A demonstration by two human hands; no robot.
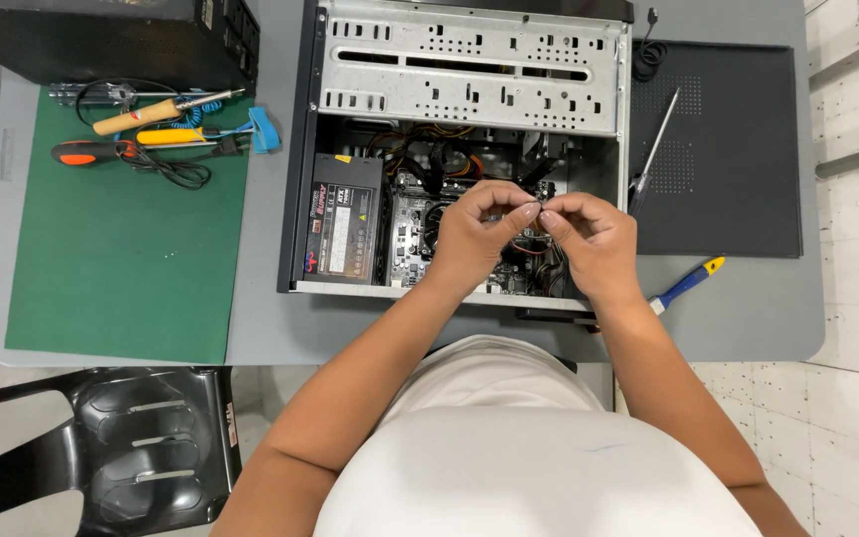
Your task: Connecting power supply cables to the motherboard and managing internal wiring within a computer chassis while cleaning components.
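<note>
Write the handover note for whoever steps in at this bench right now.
Left hand and right hand: both over the open computer case, fingertips pinched together on a small part too small to identify.
Case lies on its side on the grey table, power supply and wiring exposed.
Done: side panel is off, lying right of the case.
Within reach: long screwdriver on the panel, blue-and-yellow tool near the right wrist, more hand tools on the green mat.
Left: the panel is not yet refitted.

Item pinched between left hand (pixel 477 234) and right hand (pixel 594 239) too small to tell.
</note>
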